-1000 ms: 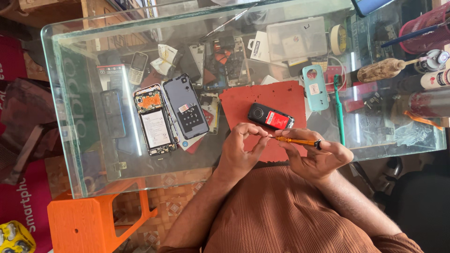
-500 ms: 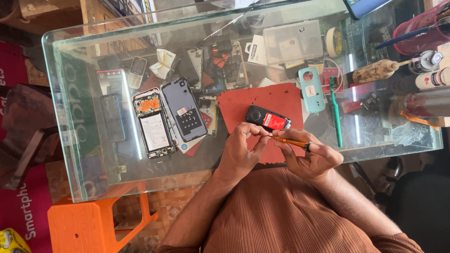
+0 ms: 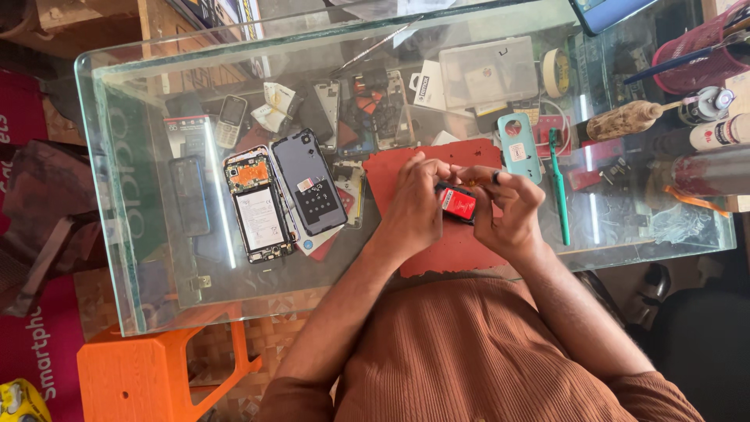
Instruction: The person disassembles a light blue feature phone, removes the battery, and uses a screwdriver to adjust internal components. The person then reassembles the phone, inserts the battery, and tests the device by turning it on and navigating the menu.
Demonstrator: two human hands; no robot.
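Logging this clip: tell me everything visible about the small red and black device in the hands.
The device is small and flat, black-edged with a red face bearing a pale patch. It sits tilted above the red mat, pinched between the left hand and right hand. Fingers hide much of it; its type is unclear.

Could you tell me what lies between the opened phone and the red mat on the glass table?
In the head view, a dark blue phone back cover lies between the opened phone and the red mat.

A smooth, glossy glass table point(image 3: 141, 156) bears a matt red rubbery mat point(image 3: 437, 250). Beside the mat lies a green plastic toothbrush point(image 3: 559, 187). Nearer than the table, the person's shirt point(image 3: 469, 352) is ribbed brown cloth.
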